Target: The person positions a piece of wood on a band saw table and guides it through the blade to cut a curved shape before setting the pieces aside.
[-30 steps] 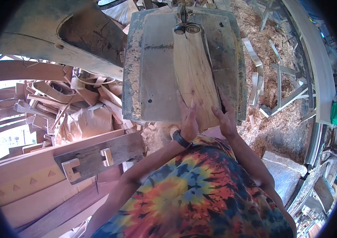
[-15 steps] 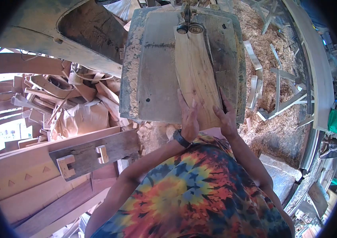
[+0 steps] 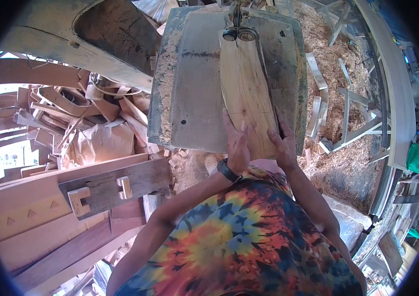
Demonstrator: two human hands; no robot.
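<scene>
A long, pale wooden board (image 3: 246,93) with dark pencil-like lines and rough bark along its right edge lies flat on the metal table (image 3: 194,89) of a bandsaw. Its far end sits under the saw's round guide rollers (image 3: 239,34), where the narrow blade meets the wood. At the near end, my left hand (image 3: 238,145) holds the left edge, with fingers pointing forward along it. Against the right edge, my right hand (image 3: 284,143) grips the board with its thumb on top. Both hands are well back from the blade.
The saw's large curved frame (image 3: 42,39) rises at the left. Wood offcuts (image 3: 66,118) pile up below it, beside a notched plank (image 3: 121,187). Sawdust (image 3: 337,113) and loose strips (image 3: 315,74) cover the floor at right. A long pale beam (image 3: 399,98) runs along the far right.
The view has shifted slightly. Both hands keep their hold on the board's near end, and any feed of the board toward the blade is too small to tell.
</scene>
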